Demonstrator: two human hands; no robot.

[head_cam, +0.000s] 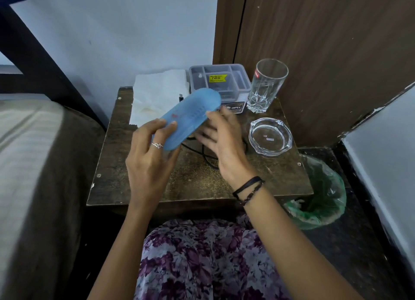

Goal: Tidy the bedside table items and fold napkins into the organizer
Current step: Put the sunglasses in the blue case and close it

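A person's left hand (pixel 151 158) gripped one end of a blue oval case (pixel 189 117), held tilted above the wooden bedside table (pixel 125 178); the right hand (pixel 221 142), blurred, was released with fingers spread, fingertips at the case's edge; white napkins (pixel 157 97) lay at the table's back left, beside the grey compartmented organizer (pixel 219 79); a drinking glass (pixel 267 85) and glass ashtray (pixel 270 136) stood to the right.

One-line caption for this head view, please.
Left hand holds a blue oval case above the bedside table, right hand open beside it; napkins, organizer behind.
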